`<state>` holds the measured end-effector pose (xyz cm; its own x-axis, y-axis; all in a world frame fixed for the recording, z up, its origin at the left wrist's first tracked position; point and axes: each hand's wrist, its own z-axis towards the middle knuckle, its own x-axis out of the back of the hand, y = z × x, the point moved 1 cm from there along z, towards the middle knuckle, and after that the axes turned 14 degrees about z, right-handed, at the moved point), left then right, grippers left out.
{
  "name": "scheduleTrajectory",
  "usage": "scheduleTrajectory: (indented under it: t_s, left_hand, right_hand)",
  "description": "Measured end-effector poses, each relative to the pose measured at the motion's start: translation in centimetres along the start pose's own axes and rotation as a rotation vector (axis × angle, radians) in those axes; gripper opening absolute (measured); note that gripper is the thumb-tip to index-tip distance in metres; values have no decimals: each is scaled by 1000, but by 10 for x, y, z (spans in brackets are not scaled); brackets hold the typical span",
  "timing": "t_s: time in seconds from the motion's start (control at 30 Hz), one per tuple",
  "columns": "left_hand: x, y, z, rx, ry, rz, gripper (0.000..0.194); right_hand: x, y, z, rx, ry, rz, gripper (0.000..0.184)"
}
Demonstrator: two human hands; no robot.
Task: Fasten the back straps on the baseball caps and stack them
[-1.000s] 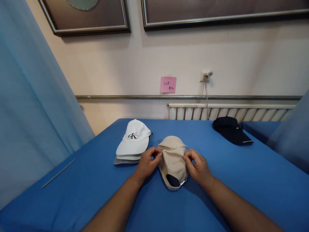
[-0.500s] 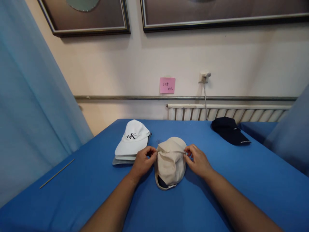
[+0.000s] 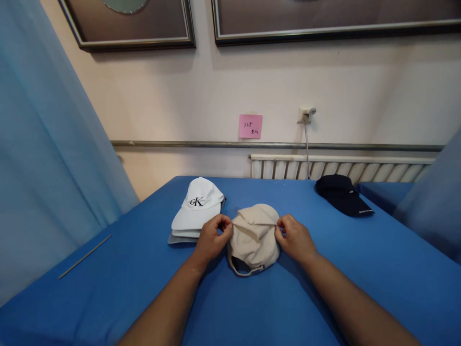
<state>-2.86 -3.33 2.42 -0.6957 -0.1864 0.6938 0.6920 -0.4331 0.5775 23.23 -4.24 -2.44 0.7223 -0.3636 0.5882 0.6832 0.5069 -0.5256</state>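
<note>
A beige baseball cap (image 3: 254,240) rests on the blue-covered table, its back opening and strap toward me and a fold running across its crown. My left hand (image 3: 213,236) pinches the cap's left side between thumb and fingers. On the opposite side, my right hand (image 3: 296,238) pinches the cloth at about the same height. Just left of the beige cap lies a stack of caps; the top one is a white cap (image 3: 198,204) with black letters, over another pale brim and a grey brim (image 3: 180,239).
A dark navy cap (image 3: 338,192) lies at the table's far right. A thin stick (image 3: 84,257) lies near the left edge of the blue sheet (image 3: 144,288). Blue curtains (image 3: 46,144) hang at both sides. Behind are a radiator (image 3: 345,168) and a plugged-in socket (image 3: 305,115).
Both hands have shifted their pinches along the cap's sides, slightly farther apart. The crown is pulled wider and its fold runs straighter across. The cap's back opening has turned a little to the left.
</note>
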Motion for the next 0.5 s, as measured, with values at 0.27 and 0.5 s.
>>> scheduleTrajectory:
  t_s: [0.27, 0.5]
  left_hand:
    - [-6, 3, -2, 28, -67, -125, 15]
    - [9, 6, -4, 40, -91, 10, 25]
  right_hand:
    - [4, -8, -4, 129, -21, -34, 9]
    - [9, -3, 1, 65, 133, -256, 10]
